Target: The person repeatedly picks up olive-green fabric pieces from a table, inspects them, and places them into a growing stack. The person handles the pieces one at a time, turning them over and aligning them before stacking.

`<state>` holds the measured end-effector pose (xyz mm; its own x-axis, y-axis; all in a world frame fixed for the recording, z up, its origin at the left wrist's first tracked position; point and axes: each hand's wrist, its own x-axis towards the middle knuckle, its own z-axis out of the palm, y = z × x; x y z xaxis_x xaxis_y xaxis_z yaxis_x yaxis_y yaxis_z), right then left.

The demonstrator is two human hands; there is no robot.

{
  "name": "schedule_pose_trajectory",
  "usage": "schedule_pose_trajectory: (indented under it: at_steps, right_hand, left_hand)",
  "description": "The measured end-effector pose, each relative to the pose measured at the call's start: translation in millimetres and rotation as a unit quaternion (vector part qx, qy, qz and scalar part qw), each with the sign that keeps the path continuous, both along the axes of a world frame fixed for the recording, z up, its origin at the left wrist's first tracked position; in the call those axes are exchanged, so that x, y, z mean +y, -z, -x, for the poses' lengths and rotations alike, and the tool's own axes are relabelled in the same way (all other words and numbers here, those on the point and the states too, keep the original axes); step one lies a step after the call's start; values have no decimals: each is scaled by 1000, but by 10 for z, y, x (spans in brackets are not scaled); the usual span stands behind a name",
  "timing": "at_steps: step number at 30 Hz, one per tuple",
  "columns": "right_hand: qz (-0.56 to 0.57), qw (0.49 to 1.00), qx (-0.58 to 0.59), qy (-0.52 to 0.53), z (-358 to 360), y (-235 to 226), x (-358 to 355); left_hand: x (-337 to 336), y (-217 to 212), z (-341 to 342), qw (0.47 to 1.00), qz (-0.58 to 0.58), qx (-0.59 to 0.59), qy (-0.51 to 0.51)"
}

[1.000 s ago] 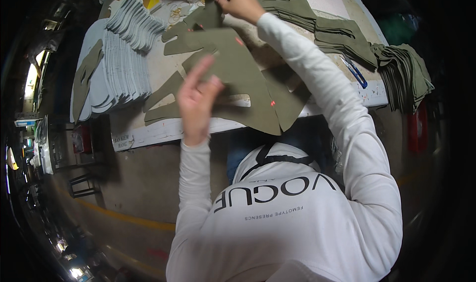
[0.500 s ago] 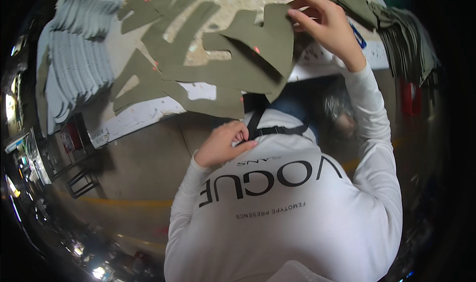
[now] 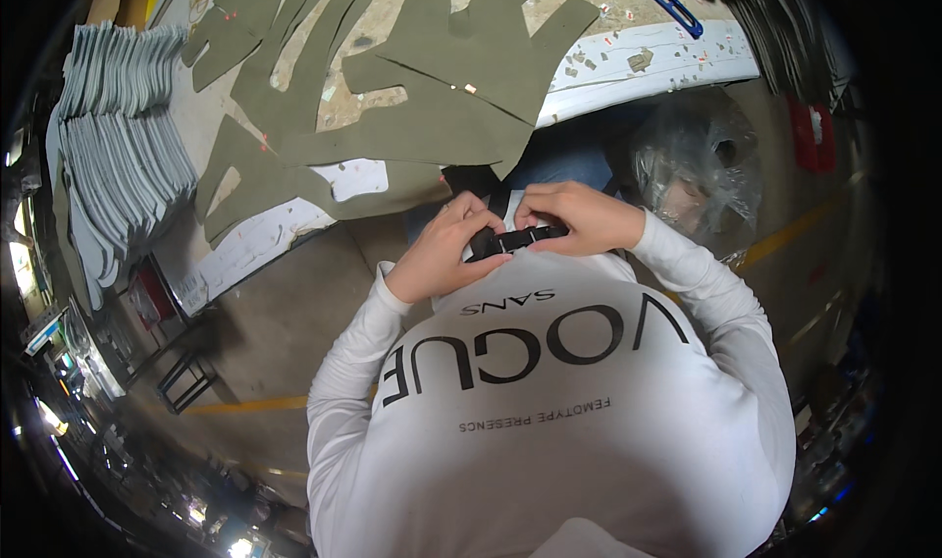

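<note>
Both my hands are at a black strap buckle [image 3: 514,240] at the waist of my white sweatshirt. My left hand [image 3: 446,249] has its fingers closed round the buckle's left end. From the other side my right hand [image 3: 579,220] pinches the strap by the buckle's right end. Just beyond them, several olive-green cut fabric pieces [image 3: 442,116] lie overlapping on the table, their near edge reaching over the table's front. A slit runs across the nearest piece, with a small pale spot beside it.
Stacks of grey-blue cut pieces [image 3: 123,156] stand at the table's left. A blue cutter knife [image 3: 672,6] lies at the back right, near dark olive pieces [image 3: 790,38] hanging over the edge. A clear plastic bag [image 3: 697,170] and a red bin [image 3: 812,134] sit below at right.
My right hand has let go of the olive fabric and come down to the buckle. The raised fabric flap now lies flat. My left hand stays at the strap.
</note>
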<state>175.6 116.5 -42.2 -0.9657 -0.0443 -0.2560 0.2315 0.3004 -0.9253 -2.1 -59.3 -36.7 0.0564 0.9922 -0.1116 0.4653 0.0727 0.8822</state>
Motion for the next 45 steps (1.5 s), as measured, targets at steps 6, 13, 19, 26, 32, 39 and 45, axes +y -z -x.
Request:
schedule_pose_trajectory:
  at_steps: [6, 13, 19, 26, 32, 39, 45]
  right_hand:
    - [-14, 997, 22, -72, 89, 12, 55]
    - [13, 996, 69, -61, 76, 3, 39]
    - [-93, 986, 89, -102, 84, -14, -59]
    - [-69, 992, 79, -67, 77, -7, -117]
    - [-83, 993, 82, -15, -26, 33, -139]
    - [20, 961, -56, 270, -10, 146, -271]
    - [11, 976, 107, 191, 101, 150, -299]
  left_hand:
    - [-42, 139, -49, 997, 77, -8, 23]
    - [-130, 270, -197, 987, 1, -142, -70]
    - [-195, 307, -197, 977, 63, -190, -78]
    - [-163, 244, -131, 984, 75, -158, -35]
    - [-223, 301, -164, 966, 109, -215, -91]
    - [-124, 272, -185, 795, 211, -461, -333]
    - [-138, 333, 83, 695, 252, -631, -234]
